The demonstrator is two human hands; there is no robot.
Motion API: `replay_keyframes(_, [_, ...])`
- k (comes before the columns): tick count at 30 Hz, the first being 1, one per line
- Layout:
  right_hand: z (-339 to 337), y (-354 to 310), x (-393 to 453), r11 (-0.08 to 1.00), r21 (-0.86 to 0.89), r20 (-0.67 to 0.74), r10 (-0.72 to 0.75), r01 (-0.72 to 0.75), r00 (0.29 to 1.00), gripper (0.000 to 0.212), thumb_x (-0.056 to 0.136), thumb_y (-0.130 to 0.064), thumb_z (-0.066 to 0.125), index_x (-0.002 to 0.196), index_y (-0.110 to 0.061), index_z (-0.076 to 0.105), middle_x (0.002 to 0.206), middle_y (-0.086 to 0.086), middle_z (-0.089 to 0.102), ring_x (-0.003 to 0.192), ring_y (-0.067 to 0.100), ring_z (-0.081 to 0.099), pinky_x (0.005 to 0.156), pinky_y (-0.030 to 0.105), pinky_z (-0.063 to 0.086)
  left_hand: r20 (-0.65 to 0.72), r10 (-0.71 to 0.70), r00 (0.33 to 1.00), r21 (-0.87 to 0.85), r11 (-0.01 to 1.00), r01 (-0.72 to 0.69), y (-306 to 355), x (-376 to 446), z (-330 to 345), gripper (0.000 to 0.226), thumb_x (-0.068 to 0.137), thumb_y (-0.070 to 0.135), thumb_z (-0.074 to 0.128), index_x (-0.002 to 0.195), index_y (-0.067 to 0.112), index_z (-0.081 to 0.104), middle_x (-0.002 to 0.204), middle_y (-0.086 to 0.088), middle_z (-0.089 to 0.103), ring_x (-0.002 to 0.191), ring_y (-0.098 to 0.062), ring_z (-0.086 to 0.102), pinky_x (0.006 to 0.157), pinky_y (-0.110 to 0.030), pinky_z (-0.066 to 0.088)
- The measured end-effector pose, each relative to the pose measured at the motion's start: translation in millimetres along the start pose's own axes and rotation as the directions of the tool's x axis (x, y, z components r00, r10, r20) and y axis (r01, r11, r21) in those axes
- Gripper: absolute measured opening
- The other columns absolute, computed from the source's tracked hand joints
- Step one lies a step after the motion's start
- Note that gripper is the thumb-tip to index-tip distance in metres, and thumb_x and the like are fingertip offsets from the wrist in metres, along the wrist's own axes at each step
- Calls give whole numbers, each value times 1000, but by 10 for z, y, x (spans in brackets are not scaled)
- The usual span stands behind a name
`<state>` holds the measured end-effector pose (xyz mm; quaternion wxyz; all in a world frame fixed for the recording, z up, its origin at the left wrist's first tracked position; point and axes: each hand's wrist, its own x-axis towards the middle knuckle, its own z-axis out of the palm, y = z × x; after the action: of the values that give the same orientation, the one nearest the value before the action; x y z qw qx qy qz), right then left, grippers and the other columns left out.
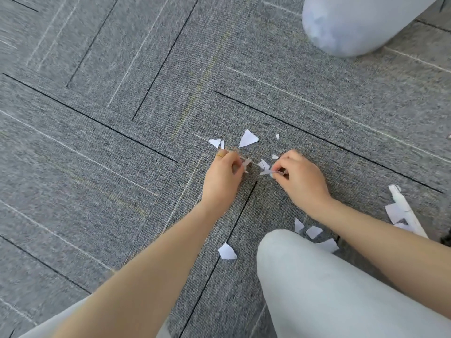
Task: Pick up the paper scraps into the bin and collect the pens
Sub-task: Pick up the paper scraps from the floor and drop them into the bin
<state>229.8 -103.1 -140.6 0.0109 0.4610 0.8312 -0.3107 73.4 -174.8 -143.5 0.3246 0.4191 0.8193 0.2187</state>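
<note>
White paper scraps lie scattered on the grey carpet. My left hand (pixel 223 175) pinches a small scrap (pixel 246 163) at its fingertips. My right hand (pixel 299 178) pinches another scrap (pixel 266 172) just off the floor. A larger triangular scrap (pixel 248 138) and a smaller one (pixel 214 142) lie just beyond my hands. More scraps sit near my knee: one (pixel 227 251) at its left, others (pixel 313 231) under my right forearm. A pale bin (pixel 353 23) stands at the top right. No pens are in view.
My right knee (pixel 329 284) in light trousers fills the lower right. A long torn paper strip (pixel 405 211) lies at the right edge. The carpet (pixel 97 142) has dark and pale line patterns.
</note>
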Motion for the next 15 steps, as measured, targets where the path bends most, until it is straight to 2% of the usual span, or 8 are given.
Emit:
replay_keyframes(2, [2, 6, 2, 1000, -17, 4, -23, 23, 1000, 9, 87, -23, 60, 90, -18, 66, 96, -6, 57, 82, 14, 56, 76, 31, 45, 27, -10, 1000, 0, 1000, 10, -47, -47, -41, 10, 90, 17, 56, 80, 14, 53, 80, 5, 51, 67, -12, 47, 66, -27, 46])
replay_keyframes(5, [0, 0, 3, 999, -35, 1, -42, 42, 999, 7, 87, -22, 60, 91, -19, 65, 92, -6, 61, 81, 12, 55, 76, 29, 44, 59, -69, 996, -58, 996, 72, -105, -51, -123, 10, 90, 15, 57, 81, 16, 52, 70, 10, 50, 64, -8, 47, 59, -17, 42])
replay_keyframes(8, [-18, -40, 12, 1000, -8, -7, -10, 10, 1000, 16, 87, -19, 60, 102, -19, 63, 88, -7, 64, 78, 10, 55, 76, 30, 47, 72, -111, 991, -101, 988, 118, -103, 1, -188, 7, 88, 15, 59, 88, 15, 52, 74, 8, 52, 66, -6, 47, 60, -15, 40])
replay_keyframes(10, [-32, -67, 37, 1000, 1, 18, 31, -31, 999, 18, 88, -18, 58, 105, -18, 62, 89, -6, 65, 78, 11, 57, 74, 29, 48, 97, -127, 987, -67, 989, 134, -85, 27, -196, 9, 88, 12, 59, 95, 13, 54, 80, 3, 55, 69, -10, 49, 60, -15, 41])
replay_keyframes(13, [-43, -70, 80, 999, -23, 72, 47, -45, 996, 10, 89, -20, 57, 93, -19, 66, 85, -7, 64, 75, 13, 58, 63, 29, 47, 121, -152, 981, -2, 988, 154, -54, 34, -182, 11, 89, 10, 56, 99, 6, 60, 80, 0, 57, 64, -10, 50, 51, -15, 38])
replay_keyframes(15, [-63, -75, 112, 997, 56, 81, 49, -54, 996, 8, 88, -21, 58, 86, -21, 66, 78, -10, 59, 71, 11, 55, 56, 26, 41, 113, -156, 981, 3, 988, 157, -25, 48, -185, 12, 90, 11, 55, 98, 5, 62, 77, 1, 57, 56, -5, 46, 46, -15, 35])
